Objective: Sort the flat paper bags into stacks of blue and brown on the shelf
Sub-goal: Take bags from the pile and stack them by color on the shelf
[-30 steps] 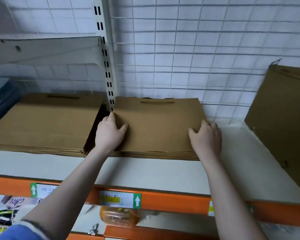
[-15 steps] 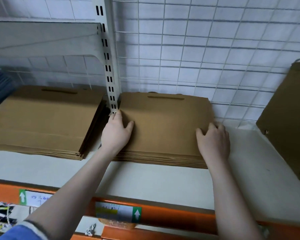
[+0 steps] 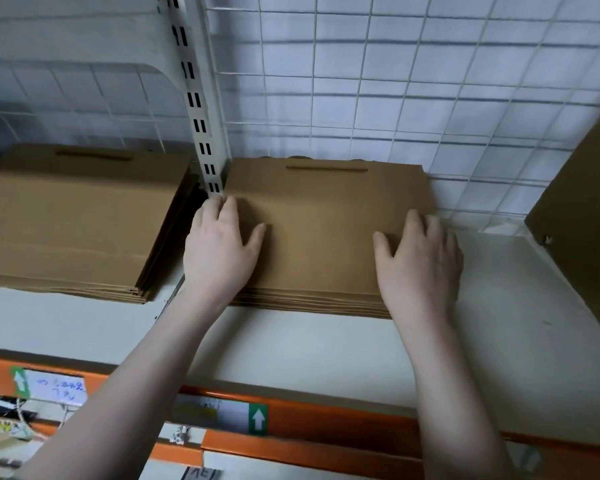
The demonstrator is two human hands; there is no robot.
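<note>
Shelf: white board (image 3: 326, 344) with wire grid (image 3: 430, 98) behind, where we see 2 brown stacks.
Middle stack (image 3: 326, 216): right of the far upright.
Left hand (image 3: 219, 247): fingers spread flat on its left edge.
Right hand (image 3: 420, 258): fingers straight, pressing its right edge.
Left stack (image 3: 73, 216): untouched.

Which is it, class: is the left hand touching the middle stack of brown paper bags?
Touching. In the head view the left hand lies flat on the middle stack of brown paper bags.

Leaning brown sheet (image 3: 582, 216) cut by right edge, label writing (image 3: 61, 389) blurred (illegible) — unreadable
</note>
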